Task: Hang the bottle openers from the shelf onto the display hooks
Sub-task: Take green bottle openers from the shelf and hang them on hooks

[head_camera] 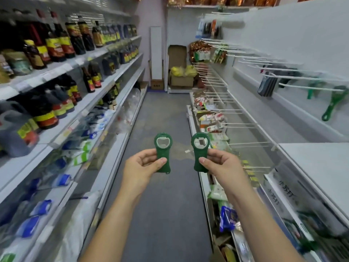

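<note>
**Head camera: two green bottle openers in hand, neither hung yet**

Someone is standing in a shop aisle with both forearms stretched forward. The left hand [140, 166] is pinching the left bottle opener [162, 150] by its handle, thumb in front and fingers curled behind. The right hand [220, 163] is pinching the right bottle opener [200, 148] the same way. Both openers are pointing ring end up, side by side but apart, above the aisle floor [166, 114]. The display hooks [309, 88] are jutting from the right-hand wall, well apart from the hands. A green tool [333, 103], probably an opener, is hanging there, so the task seems partly done, with these two left to hang.
</note>
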Tool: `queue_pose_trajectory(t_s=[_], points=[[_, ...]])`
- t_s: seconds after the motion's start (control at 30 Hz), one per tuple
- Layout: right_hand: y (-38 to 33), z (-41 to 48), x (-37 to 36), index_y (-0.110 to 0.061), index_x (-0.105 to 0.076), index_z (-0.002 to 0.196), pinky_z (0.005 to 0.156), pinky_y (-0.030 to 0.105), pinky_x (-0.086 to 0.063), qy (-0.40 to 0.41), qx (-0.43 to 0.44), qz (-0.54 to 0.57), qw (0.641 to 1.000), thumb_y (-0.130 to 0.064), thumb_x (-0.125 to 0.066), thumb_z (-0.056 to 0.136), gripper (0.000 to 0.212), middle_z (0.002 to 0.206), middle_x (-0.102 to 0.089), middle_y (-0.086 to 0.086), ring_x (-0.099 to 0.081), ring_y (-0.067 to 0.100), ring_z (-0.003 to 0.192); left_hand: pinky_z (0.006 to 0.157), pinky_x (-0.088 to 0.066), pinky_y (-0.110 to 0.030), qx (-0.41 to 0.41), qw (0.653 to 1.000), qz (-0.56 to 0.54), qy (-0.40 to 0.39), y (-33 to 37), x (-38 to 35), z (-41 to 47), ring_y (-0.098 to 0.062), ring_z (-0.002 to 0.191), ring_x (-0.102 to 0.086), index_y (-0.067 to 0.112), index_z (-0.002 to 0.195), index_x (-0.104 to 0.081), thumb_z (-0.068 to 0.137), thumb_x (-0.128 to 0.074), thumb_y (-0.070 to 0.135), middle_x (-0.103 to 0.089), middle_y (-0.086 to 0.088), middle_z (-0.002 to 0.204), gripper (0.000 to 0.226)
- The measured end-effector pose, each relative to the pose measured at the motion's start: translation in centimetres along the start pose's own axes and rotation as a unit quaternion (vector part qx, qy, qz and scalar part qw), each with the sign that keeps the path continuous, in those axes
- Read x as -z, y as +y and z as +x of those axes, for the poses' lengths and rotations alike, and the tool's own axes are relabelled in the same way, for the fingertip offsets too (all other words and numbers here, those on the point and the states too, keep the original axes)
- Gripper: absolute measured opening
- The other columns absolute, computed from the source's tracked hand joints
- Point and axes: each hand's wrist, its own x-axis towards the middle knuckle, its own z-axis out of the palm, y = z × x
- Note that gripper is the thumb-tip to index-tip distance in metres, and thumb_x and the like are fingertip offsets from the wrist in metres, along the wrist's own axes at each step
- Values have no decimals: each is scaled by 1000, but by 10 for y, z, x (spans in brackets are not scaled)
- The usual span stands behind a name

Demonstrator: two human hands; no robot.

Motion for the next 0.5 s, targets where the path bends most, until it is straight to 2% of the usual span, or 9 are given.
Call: queue_pose_trajectory(t_s=[0.07, 0.17, 0.33, 0.4, 0.5], points=[[-1, 39, -14, -19, -75, 95, 86, 35, -60, 6, -4, 0, 1000, 3, -73, 84, 24, 91, -79, 5, -75, 21, 90, 70, -61, -21, 4, 1000, -1, 0, 0, 1, 45, -8, 72, -73, 8, 104, -70, 80, -75, -9, -75, -10, 91, 30], [-2, 96, -28, -20, -76, 92, 85, 33, -61, 23, -5, 17, 1000, 6, -71, 85, 27, 89, -79, 5, -74, 20, 86, 71, -61, -20, 0, 1000, 1, -10, 3, -2, 112, -11, 76, -71, 9, 104, -70, 80, -75, -9, -75, -11, 93, 30], [2, 187, -36, -17, -76, 97, 84, 35, -60, 43, -10, 24, 999, 6, -69, 87, 26, 91, -79, 7, -75, 23, 87, 69, -59, -16, -7, 999, 9, -32, -3, -22, 212, 1, 70, -71, 7, 105, -69, 80, -75, -8, -74, -7, 91, 30], [7, 223, -36, -12, -75, 100, 82, 32, -61, 56, -8, 27, 998, 7, -69, 87, 24, 91, -79, 10, -75, 23, 84, 69, -59, -16, -5, 999, 7, -40, -10, -34, 251, 0, 70, -71, 8, 103, -70, 80, -75, -9, -74, -7, 91, 29], [16, 281, -34, -6, -74, 104, 71, 23, -61, 70, -6, 31, 997, 8, -68, 86, 24, 83, -79, 6, -74, 14, 73, 72, -61, -20, 0, 999, 12, -49, -21, -54, 309, -9, 76, -71, 4, 107, -70, 80, -75, -8, -74, -11, 94, 30]])
